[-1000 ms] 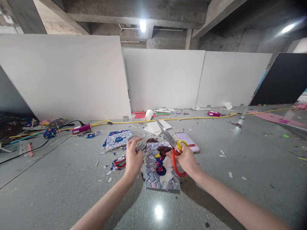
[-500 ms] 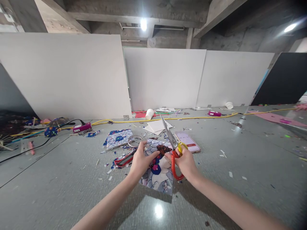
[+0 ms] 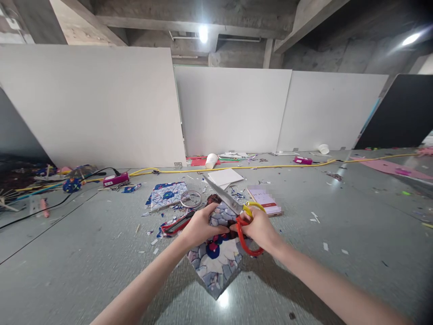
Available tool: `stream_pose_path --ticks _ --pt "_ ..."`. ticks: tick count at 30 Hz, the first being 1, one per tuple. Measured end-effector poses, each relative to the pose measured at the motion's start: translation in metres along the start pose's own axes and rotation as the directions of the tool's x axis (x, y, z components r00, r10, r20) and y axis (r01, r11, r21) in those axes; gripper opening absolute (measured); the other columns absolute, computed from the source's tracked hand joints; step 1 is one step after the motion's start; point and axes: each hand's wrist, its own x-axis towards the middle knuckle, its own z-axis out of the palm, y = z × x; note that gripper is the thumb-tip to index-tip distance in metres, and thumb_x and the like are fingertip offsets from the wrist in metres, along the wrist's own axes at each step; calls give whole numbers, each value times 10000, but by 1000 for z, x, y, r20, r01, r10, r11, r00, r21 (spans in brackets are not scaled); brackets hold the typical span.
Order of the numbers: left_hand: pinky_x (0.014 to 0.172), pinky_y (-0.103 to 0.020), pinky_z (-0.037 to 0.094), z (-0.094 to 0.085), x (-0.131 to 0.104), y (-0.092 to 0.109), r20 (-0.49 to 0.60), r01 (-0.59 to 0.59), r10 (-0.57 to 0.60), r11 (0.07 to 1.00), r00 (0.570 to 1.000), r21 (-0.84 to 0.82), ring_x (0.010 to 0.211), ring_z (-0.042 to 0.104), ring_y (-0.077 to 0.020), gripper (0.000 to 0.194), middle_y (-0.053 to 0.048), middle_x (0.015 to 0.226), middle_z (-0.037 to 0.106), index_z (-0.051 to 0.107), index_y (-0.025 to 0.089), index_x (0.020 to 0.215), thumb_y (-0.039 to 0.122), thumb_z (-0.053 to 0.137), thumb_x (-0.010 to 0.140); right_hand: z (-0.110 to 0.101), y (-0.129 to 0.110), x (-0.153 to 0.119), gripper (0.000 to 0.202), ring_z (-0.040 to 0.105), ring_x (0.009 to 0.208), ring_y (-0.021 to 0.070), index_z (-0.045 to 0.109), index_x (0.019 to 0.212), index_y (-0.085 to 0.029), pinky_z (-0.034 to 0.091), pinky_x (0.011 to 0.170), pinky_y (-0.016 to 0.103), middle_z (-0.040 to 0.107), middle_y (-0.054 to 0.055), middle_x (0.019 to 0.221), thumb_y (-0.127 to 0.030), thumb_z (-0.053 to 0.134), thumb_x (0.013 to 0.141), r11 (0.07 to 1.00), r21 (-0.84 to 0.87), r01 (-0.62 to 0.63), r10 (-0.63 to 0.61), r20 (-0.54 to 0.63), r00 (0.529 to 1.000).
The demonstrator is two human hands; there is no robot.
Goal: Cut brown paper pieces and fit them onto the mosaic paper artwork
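Observation:
My left hand (image 3: 203,225) grips the left side of a square patterned panel (image 3: 219,266) with grey stone-like patches and a dark blue and pink flower. Dark reddish-brown material (image 3: 214,199) shows at its far edge and between my hands. My right hand (image 3: 260,228) holds scissors (image 3: 233,204) with one red and one yellow handle loop, blades together and pointing up and left. Its fingertips also touch the panel. Just left of my left hand lie a red and black utility knife (image 3: 177,225) and a roll of clear tape (image 3: 191,199).
A finished-looking blue and white mosaic panel (image 3: 168,196) lies left. White square sheets (image 3: 225,178), a phone (image 3: 265,201) and a tipped paper cup (image 3: 211,161) lie beyond my hands. A yellow cable (image 3: 257,168) runs along the white boards (image 3: 233,113); scraps litter the grey surface.
The panel has turned so that a corner points toward me. The scissors have swung left, with their tips lower. Both hands remain on the work.

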Motion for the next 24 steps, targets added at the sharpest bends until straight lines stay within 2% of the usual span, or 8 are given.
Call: stream_pose_path --ticks 3,5,9,13,15,18,21,24 --pt "789 -311 433 0 -1 2 -36 -27 32 993 999 118 908 566 -224 543 -26 998 614 502 211 1104 307 673 598 3 2 1 319 385 442 87 380 524 -205 313 437 213 408 -89 467 -227 695 479 995 76 -65 66 -19 998" --pt "819 -360 415 2 -3 4 -147 -58 100 962 984 268 959 533 -248 577 -55 1051 566 455 218 1139 329 666 613 3 4 4 355 349 423 72 355 522 -210 303 416 205 383 -98 462 -230 705 464 982 150 -113 124 -65 990" --pt "900 -461 338 11 -7 7 -384 -20 250 859 889 511 1086 419 -293 631 -111 1149 445 356 208 1212 388 624 671 -3 7 11 403 319 407 58 327 520 -211 288 396 194 349 -108 445 -246 723 455 969 228 -100 155 -237 959" --pt "957 -512 266 21 -9 9 -477 35 259 851 840 524 1206 280 -329 684 -159 1250 329 298 168 1236 457 589 688 -7 6 13 468 335 383 53 277 542 -219 294 372 184 343 -119 434 -248 736 452 899 431 -79 203 -251 946" --pt "969 -523 245 24 -9 8 -548 104 181 887 817 449 1234 238 -336 729 -173 1291 278 268 153 1250 483 582 682 -7 5 13 479 327 362 49 259 546 -221 282 356 181 344 -124 417 -247 731 472 869 493 -40 186 -252 950" --pt "969 -512 259 27 -7 4 -611 244 -69 947 789 207 1239 240 -339 853 -200 1305 260 229 119 1271 531 607 627 -8 2 11 451 312 344 46 266 535 -218 270 343 182 345 -123 391 -240 716 505 861 509 -2 169 -282 944" --pt "954 -477 300 26 -4 2 -551 323 -324 941 769 -101 1211 309 -332 897 -212 1298 296 260 111 1263 538 645 575 -9 -2 10 436 312 344 43 269 517 -213 276 352 184 341 -120 384 -227 705 520 864 504 3 169 -295 940" --pt "901 -404 385 23 -2 4 -436 298 -484 853 759 -429 1124 442 -303 797 -179 1254 414 367 136 1201 481 690 560 -10 -3 10 434 322 340 45 271 522 -214 281 357 189 343 -124 382 -227 705 514 855 518 -16 175 -260 950"
